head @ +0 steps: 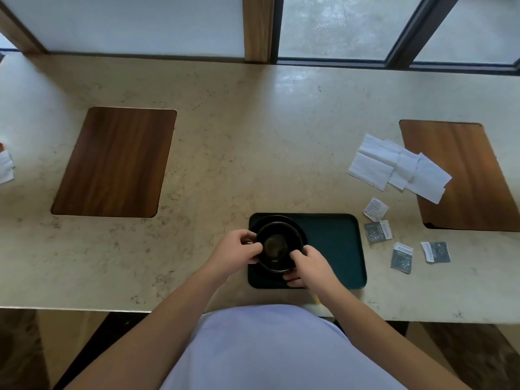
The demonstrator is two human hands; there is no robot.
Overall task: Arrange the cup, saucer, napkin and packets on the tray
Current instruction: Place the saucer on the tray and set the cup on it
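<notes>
Tray: dark green, rounded corners, lying flat on the pale stone worktop near its front edge.
Saucer: black, on the left part of the tray; only its far rim shows behind the cup.
Cup: black, upright on or just over the saucer — contact cannot be told; dark liquid shows inside.
Left hand: at the cup's left side, fingers curled closed around the cup's wall and handle area.
Right hand: at the cup's near right side, fingers closed on the cup's rim and wall, lower fingers reaching under towards the tray.
Napkins: several white sheets, loosely overlapped, on the worktop well right of the tray, one corner lying over the right wooden inlay.
Packets: four small sachets off the tray, scattered on the worktop just beside its right edge — one white at the top, three dark grey lower down and further right.
Left wooden inlay: dark wood panel set in the worktop, well apart from the tray.
Windows: frosted panes along the back.
</notes>
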